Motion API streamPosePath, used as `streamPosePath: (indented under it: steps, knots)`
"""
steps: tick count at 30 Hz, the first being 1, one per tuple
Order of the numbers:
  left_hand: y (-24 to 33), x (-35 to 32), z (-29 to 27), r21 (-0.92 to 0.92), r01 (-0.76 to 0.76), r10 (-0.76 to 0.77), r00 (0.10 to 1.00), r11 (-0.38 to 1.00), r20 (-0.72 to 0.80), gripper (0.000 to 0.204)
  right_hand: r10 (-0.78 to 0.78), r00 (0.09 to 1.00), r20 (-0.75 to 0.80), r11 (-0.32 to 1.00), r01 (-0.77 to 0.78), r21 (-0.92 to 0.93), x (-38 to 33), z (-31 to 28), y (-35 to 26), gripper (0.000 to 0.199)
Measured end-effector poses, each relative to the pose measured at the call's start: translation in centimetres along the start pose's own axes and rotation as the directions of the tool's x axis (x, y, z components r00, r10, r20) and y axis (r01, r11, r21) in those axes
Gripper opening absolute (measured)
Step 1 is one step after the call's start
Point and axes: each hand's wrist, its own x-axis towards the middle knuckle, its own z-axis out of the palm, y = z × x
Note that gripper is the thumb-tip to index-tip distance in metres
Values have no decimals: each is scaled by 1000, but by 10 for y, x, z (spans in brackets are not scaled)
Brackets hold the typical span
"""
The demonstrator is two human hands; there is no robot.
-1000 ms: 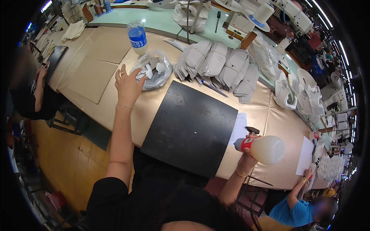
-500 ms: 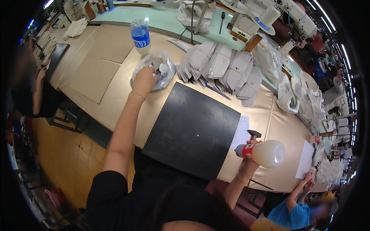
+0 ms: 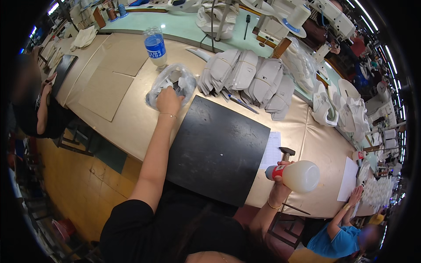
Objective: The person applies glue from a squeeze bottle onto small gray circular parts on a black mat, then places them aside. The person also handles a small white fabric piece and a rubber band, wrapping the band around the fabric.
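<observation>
My left hand (image 3: 168, 101) reaches into a clear plastic bag (image 3: 189, 79) that holds small grey and dark pieces. Its fingers are curled down among them, and what they pinch is hidden. In my right hand (image 3: 280, 187) is a plastic bottle (image 3: 301, 176) with pale cloudy liquid, a red label and a blue-grey cap. I grip it near the cap end, tilted on its side above the table. Between my arms lies a black square board (image 3: 219, 149). Beside the bottle rests a hammer (image 3: 287, 151), its handle hidden behind my right hand.
Banded stacks of grey shoe pieces (image 3: 245, 72) lie beyond the board, with a blue pen (image 3: 242, 103) before them. A blue-labelled bottle (image 3: 155, 47) stands behind the bag. Farther back is a sewing machine (image 3: 329, 19). Co-workers sit at left and at right, one in a blue shirt (image 3: 335, 239).
My left hand has shifted slightly right and lower at the bag, its fingers now deeper among the pieces. The right hand still holds the bottle. The co-worker at right has brought both hands together.
</observation>
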Motion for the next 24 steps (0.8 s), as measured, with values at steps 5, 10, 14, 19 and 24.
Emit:
streamPosePath:
  steps: [5, 10, 14, 19, 24]
  knots:
    - [-5, -5, -3, -18, -63, 61, 995, 998, -75, 35, 27, 999, -16, 1000, -27, 7, -4, -2, -4, 87]
    - [-6, -2, -20, -68, -16, 20, 998, 998, 52, 30, 13, 1000, -23, 1000, -14, -15, -6, -5, -6, 84]
    - [-18, 7, -14, 4, -86, 86, 995, 996, 51, 29, 11, 1000, -8, 1000, -11, -24, -5, -1, -8, 82]
    - [-10, 9, -46, -91, -29, 39, 993, 995, 110, 36, 10, 1000, -12, 999, -10, -52, -6, -1, -12, 82]
    - [-16, 24, -57, -292, 63, -53, 998, 954, 45, 30, 10, 1000, 1, 999, -10, -40, -5, -1, -10, 81]
